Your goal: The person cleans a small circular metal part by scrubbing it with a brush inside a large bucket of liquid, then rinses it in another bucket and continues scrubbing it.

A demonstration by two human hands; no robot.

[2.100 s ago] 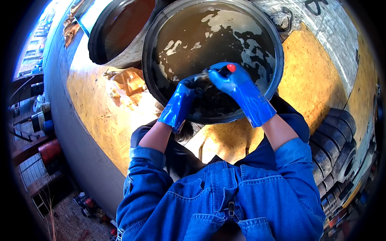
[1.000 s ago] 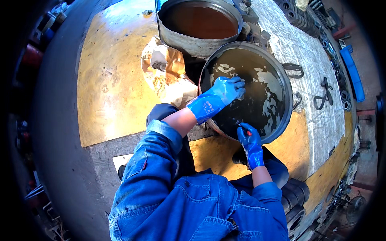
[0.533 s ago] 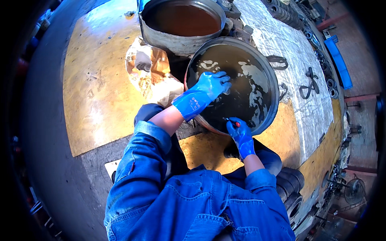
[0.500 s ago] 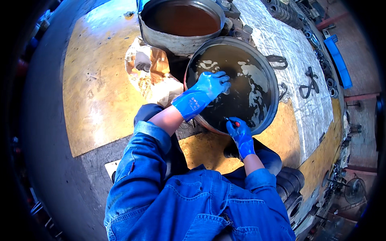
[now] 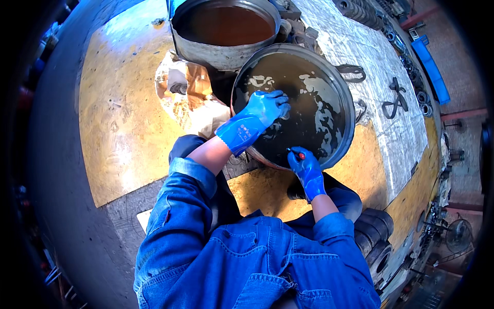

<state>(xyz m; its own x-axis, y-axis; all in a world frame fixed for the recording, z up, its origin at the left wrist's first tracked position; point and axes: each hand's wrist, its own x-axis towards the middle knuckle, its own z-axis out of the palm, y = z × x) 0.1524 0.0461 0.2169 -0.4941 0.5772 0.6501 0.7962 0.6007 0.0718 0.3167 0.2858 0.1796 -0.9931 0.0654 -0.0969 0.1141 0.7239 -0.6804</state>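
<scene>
red-ended slim hand tool (image 5: 302, 155) is clasped in the blue-gloved right hand (image 5: 307, 168), at the near edge of a round, dark-rimmed tub (image 5: 349, 110) of murky brown liquid (image 5: 290, 67). the blue-gloved left hand (image 5: 265, 107) is held over the tub, left of its middle, fingers curled; whether anything is gripped there cannot be told. judged from this, the step in hand is work over the tub with both hands apart; for the next move, a secure hold on the tool seems called for. left of the tub, a crumpled brown-and-white paper bag (image 5: 198, 116) is seen; beyond the tub, a grey metal drum (image 5: 226, 55) is placed.
</scene>
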